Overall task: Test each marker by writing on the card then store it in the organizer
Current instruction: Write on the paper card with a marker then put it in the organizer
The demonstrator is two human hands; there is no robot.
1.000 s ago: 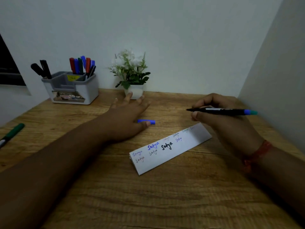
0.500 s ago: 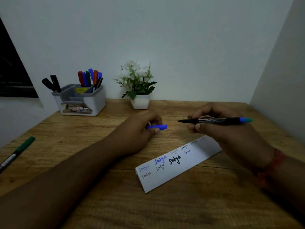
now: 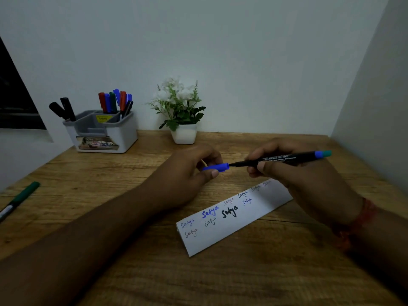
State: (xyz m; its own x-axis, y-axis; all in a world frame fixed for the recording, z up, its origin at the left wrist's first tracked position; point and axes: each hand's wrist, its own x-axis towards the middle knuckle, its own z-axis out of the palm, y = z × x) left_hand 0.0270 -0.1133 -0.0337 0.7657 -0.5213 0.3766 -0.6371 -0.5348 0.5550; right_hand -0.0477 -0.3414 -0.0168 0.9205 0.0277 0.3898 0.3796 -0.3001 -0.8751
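Observation:
My right hand (image 3: 302, 180) grips a black marker (image 3: 284, 159) with a blue end, held level above the table with its tip pointing left. My left hand (image 3: 187, 175) pinches the blue cap (image 3: 217, 167), whose open end meets the marker's tip. Below both hands lies the white card (image 3: 234, 219), slanted, with several written words in blue, black and red. The grey and white organizer (image 3: 103, 133) stands at the back left and holds several markers (image 3: 114, 101), plus two black ones (image 3: 63, 110) at its left end.
A green marker (image 3: 19, 198) lies at the table's left edge. A small potted plant (image 3: 182, 115) stands against the back wall, right of the organizer. A wall closes the right side of the wooden table (image 3: 220, 279).
My left hand picked the blue cap off the table and brought it right to the marker's tip. My right hand moved the marker left toward the cap.

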